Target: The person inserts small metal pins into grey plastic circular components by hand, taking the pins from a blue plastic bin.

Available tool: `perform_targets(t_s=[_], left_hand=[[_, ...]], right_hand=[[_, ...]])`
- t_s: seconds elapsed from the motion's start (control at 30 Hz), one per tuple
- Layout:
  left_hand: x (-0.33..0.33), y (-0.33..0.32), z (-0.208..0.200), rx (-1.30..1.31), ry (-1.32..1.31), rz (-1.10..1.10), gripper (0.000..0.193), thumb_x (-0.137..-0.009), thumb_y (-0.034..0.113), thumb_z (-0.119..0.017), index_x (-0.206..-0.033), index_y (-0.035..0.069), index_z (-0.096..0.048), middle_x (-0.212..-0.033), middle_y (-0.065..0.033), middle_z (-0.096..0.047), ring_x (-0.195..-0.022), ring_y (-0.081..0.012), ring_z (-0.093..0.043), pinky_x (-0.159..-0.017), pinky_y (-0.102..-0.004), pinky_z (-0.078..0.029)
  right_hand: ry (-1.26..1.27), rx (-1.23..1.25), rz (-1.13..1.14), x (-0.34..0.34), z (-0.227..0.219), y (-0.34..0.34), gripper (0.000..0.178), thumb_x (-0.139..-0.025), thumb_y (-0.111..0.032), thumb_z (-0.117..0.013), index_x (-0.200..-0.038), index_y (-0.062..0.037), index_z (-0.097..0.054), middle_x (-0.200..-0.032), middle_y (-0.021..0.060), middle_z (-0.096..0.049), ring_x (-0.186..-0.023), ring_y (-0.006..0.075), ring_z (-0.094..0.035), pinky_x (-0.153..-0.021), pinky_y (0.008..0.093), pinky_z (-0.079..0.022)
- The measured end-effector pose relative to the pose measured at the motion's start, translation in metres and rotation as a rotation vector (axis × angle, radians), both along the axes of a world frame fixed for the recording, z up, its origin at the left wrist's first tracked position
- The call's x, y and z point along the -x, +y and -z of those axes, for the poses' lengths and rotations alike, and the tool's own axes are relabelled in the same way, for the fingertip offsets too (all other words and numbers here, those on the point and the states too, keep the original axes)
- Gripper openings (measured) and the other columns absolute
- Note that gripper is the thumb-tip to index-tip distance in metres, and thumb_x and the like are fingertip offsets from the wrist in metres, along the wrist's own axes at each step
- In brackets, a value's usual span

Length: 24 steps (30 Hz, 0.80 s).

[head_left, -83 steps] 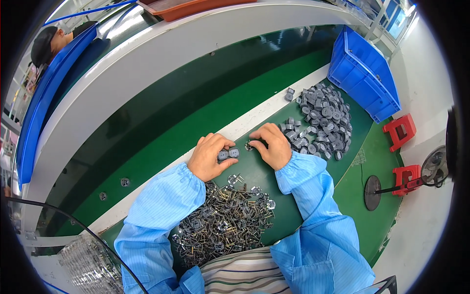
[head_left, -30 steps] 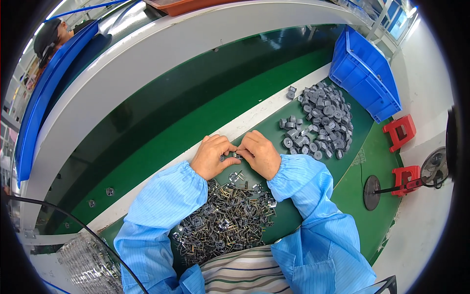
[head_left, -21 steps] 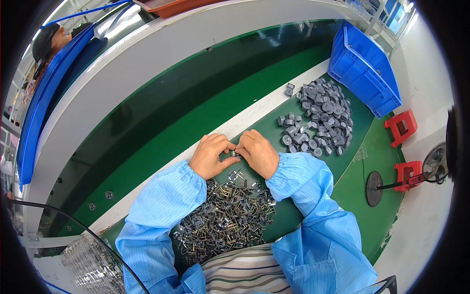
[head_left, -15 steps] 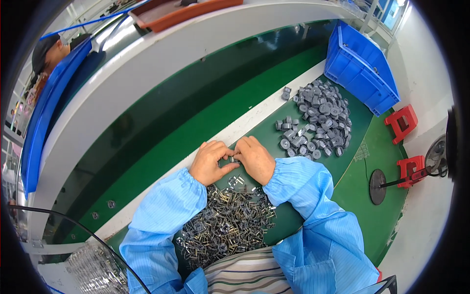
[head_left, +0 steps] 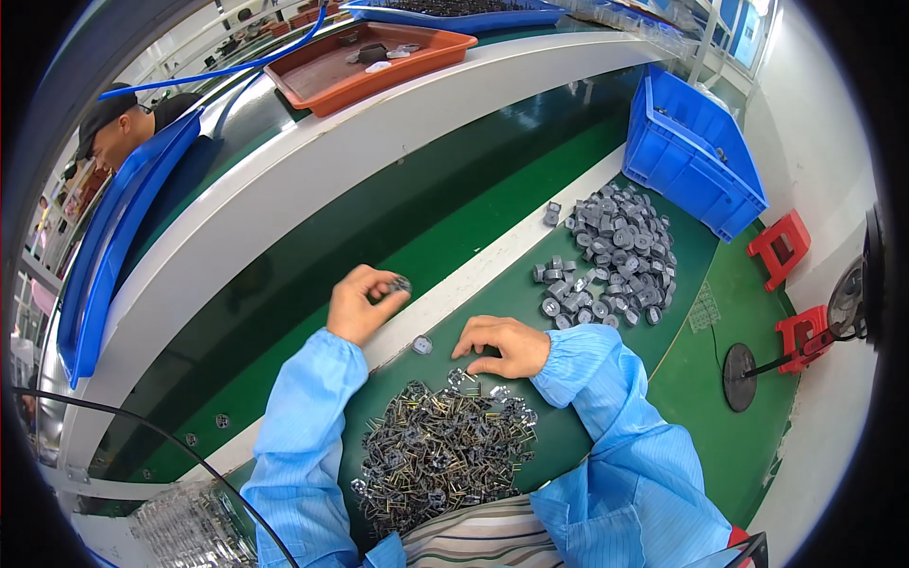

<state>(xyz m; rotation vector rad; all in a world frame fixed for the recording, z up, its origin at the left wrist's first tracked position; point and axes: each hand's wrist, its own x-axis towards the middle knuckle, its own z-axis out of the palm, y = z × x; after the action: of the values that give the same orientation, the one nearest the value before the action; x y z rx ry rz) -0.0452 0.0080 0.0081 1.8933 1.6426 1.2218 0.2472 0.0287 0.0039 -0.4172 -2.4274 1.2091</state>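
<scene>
My left hand (head_left: pixel 358 305) is raised over the white strip beside the green belt, its thumb and fingers pinching a small round part (head_left: pixel 401 284), dark and slightly blurred. On the green table between the hands lies one grey round housing (head_left: pixel 421 345). My right hand (head_left: pixel 505 347) hovers palm down at the far edge of a heap of small metal-pinned parts (head_left: pixel 445 454). Its fingers are curved and apart, with nothing visible between them, close to a shiny piece (head_left: pixel 460 377) at the heap's edge.
A pile of grey round housings (head_left: pixel 620 237) lies to the right, before a blue crate (head_left: pixel 696 151). Beyond the belt (head_left: pixel 454 222) stand an orange tray (head_left: pixel 407 62) and a blue tray (head_left: pixel 123 256), near another person. Small parts (head_left: pixel 222 420) sit on the belt; a fan (head_left: pixel 740 377) stands right.
My hands, together over a small part before, have parted. The left moved up and left with a round part; the right moved down toward the heap. The view has tilted upward.
</scene>
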Motion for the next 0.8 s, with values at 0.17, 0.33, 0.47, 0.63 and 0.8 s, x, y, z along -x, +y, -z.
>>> perform_targets(t_s=[0.17,0.33,0.47,0.63,0.8], left_hand=[[0.043,0.008,0.018,0.169,0.135,-0.187,0.026,-0.077,0.014,-0.087,-0.098,0.002,-0.077,-0.088,-0.0052,-0.064,-0.077,-0.0172,-0.062,-0.071,-0.0309,-0.053],[0.025,0.004,-0.002,-0.056,0.345,-0.142,0.047,-0.079,0.017,-0.086,-0.121,0.009,-0.067,-0.111,-0.0121,-0.061,-0.098,-0.0277,-0.062,-0.086,-0.0396,-0.054],[0.008,-0.016,-0.038,0.134,0.283,0.642,0.053,-0.076,0.016,-0.091,-0.121,0.01,-0.065,-0.114,-0.0113,-0.056,-0.107,-0.0264,-0.059,-0.094,-0.0381,-0.051],[-0.017,-0.021,-0.011,0.312,0.222,0.67,0.033,-0.079,0.015,-0.087,-0.11,0.01,-0.074,-0.107,-0.0059,-0.063,-0.107,-0.0264,-0.061,-0.094,-0.0378,-0.051],[-0.04,-0.023,0.008,0.101,0.123,0.546,0.034,-0.078,0.012,-0.086,-0.109,0.009,-0.072,-0.106,-0.0056,-0.065,-0.104,-0.0275,-0.062,-0.091,-0.0397,-0.052]], right_hand=[[-0.047,-0.086,-0.02,0.007,0.001,0.003,0.013,-0.086,-0.016,-0.079,-0.097,-0.0103,-0.076,-0.089,0.0064,-0.067,-0.086,0.0235,-0.065,-0.075,0.0366,-0.054],[-0.119,-0.121,0.431,-0.001,-0.001,0.003,0.01,-0.085,-0.018,-0.078,-0.082,-0.0092,-0.074,-0.083,0.0073,-0.066,-0.081,0.0269,-0.066,-0.069,0.0418,-0.054],[-0.117,-0.294,0.577,0.003,0.004,0.004,0.015,-0.082,-0.017,-0.079,-0.094,-0.0104,-0.073,-0.086,0.0083,-0.063,-0.082,0.0283,-0.066,-0.069,0.0433,-0.054],[0.021,-0.295,0.381,0.0,0.002,0.009,0.016,-0.083,-0.011,-0.078,-0.097,-0.0088,-0.071,-0.095,0.0086,-0.062,-0.094,0.0306,-0.062,-0.08,0.0434,-0.052],[-0.057,-0.302,0.323,0.001,0.009,0.011,0.017,-0.081,-0.013,-0.081,-0.094,-0.0083,-0.072,-0.094,0.0084,-0.061,-0.094,0.0312,-0.061,-0.08,0.044,-0.051]])
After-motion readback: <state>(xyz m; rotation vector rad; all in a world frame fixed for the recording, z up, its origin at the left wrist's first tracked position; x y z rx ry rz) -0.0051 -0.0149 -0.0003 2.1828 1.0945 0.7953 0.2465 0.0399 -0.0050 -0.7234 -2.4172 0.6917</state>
